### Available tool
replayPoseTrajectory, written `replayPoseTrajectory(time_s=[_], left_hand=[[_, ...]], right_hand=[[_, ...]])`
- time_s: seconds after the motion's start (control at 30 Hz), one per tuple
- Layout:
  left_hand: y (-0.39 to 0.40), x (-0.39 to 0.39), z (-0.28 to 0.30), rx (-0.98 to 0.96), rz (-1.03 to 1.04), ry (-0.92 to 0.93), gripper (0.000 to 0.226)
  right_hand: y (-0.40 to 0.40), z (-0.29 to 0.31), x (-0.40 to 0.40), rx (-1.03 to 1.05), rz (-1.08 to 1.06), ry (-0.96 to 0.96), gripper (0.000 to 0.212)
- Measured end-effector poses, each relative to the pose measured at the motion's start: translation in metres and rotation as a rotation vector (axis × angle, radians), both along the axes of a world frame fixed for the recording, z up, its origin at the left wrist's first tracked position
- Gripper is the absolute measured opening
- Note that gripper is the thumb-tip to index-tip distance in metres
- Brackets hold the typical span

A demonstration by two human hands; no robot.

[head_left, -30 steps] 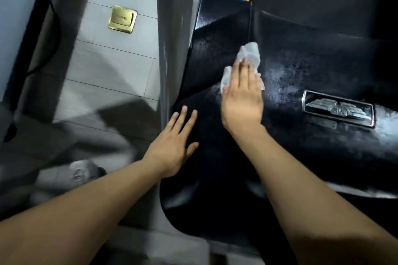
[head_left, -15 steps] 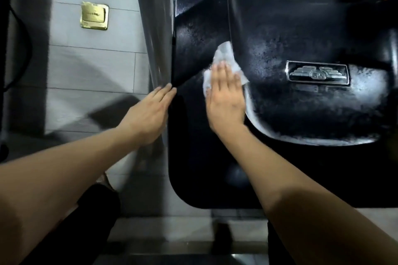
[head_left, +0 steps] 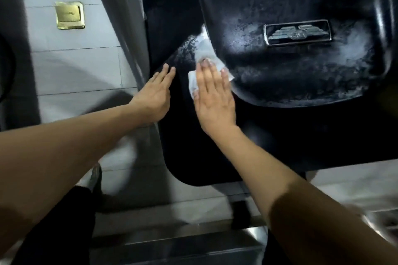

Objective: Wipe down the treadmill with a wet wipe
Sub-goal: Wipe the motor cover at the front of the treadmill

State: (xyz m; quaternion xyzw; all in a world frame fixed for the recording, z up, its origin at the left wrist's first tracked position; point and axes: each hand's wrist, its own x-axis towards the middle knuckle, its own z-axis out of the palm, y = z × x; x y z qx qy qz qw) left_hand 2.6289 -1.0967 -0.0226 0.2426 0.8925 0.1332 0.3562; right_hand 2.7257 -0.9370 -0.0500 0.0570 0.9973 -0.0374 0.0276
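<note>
The treadmill's glossy black motor cover [head_left: 280, 131] fills the right and middle of the head view, streaked with wet smears around a chrome winged badge [head_left: 297, 32]. My right hand [head_left: 213, 97] lies flat, palm down, pressing a white wet wipe [head_left: 204, 51] against the cover just left of the raised centre panel; the wipe sticks out past my fingertips. My left hand [head_left: 154, 94] rests flat with fingers together on the cover's left edge, beside the grey upright post [head_left: 127, 34]. It holds nothing.
Grey floor tiles [head_left: 71, 66] lie to the left, with a brass floor socket plate [head_left: 69, 15] set in them. A metal step or ledge [head_left: 172, 241] runs along the bottom. My dark trouser leg and shoe [head_left: 94, 180] show at lower left.
My right hand has slid the wipe down and left along the edge of the raised panel. My left hand shifted slightly on the cover's left edge, and the view moved closer.
</note>
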Motion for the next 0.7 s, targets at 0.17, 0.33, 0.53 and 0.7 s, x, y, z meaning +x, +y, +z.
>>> replayPoseTrajectory(time_s=[0.17,0.33,0.53,0.7], left_hand=[[0.005,-0.015,-0.004,-0.094,-0.057,-0.061,0.068],[-0.003,-0.018,-0.008,-0.087,-0.132,-0.056,0.069],[0.009,0.002,0.008,0.020,-0.281,0.038,0.072],[0.037,0.017,0.024,0.068,-0.408,0.115,0.075]], right_hand=[[-0.057,-0.025,0.106,-0.044,0.419,-0.154,0.066],[-0.026,-0.015,0.093,-0.066,0.282,0.026,0.051],[0.007,0.001,0.058,-0.051,-0.078,0.102,0.059],[-0.056,-0.028,0.162,-0.248,0.268,0.024,0.064]])
